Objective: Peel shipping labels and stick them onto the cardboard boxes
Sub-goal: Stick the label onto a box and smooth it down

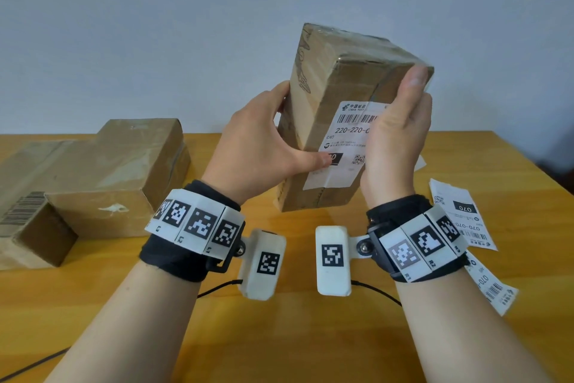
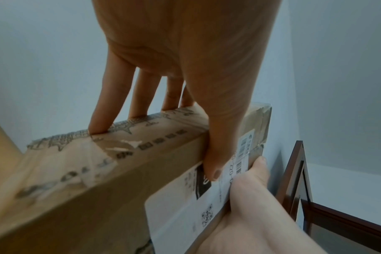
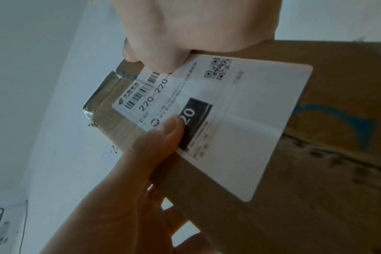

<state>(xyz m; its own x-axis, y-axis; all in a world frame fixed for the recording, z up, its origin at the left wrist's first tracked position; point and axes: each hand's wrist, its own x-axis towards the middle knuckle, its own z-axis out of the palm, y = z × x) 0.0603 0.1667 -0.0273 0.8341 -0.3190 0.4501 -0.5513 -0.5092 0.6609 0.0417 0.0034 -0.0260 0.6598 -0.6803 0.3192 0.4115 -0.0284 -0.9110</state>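
I hold a tape-wrapped cardboard box (image 1: 335,78) upright and tilted above the table, between both hands. A white shipping label (image 1: 341,140) printed 220-220 lies on its front face. My left hand (image 1: 264,140) grips the box's left side, fingers behind it and thumb pressing the label's black block. My right hand (image 1: 400,134) grips the right side, thumb pointing up along the edge and covering the label's right part. The right wrist view shows the label (image 3: 239,120) flat on the box (image 3: 326,171) under the left thumb (image 3: 163,134).
Two larger cardboard boxes (image 1: 102,171) lie on the wooden table (image 1: 310,336) at the left, with a smaller barcoded box (image 1: 31,227) in front. Loose label sheets (image 1: 459,215) lie at the right, one (image 1: 494,289) near my right wrist. A black cable (image 1: 217,289) runs under the wrists.
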